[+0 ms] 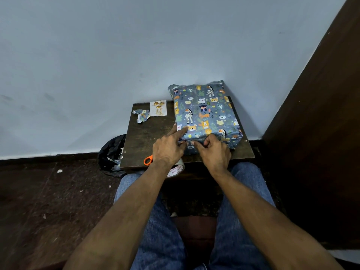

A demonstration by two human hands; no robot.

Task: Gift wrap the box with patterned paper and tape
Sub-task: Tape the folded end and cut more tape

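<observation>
nearest me are my knees in blue jeans, then the tape roll (174,171) at the table's front edge, half hidden under my left wrist, with the orange scissors (148,160) just beside it. my left hand (169,147) has its forefinger laid out straight along the top near corner of the box (204,114), pressing the paper flat, the other fingers bent down at the near face — holding nothing that i can see. my right hand (211,151) is curled, fingertips pinching the fold of patterned paper on the near end. the box sits on the right half of the small dark table (144,133), its far end touching the wall. i judge it light and stiff underneath, but the paper is thin, a bit slick and quick to tear or crease, so i'd hold it by the edges and corners, not the loose flaps. it looks fully covered: grey-blue paper with giraffes, bears and foxes — slightly puffed at the corners. further back lie a paper scrap (141,115) and a white card (158,108).
</observation>
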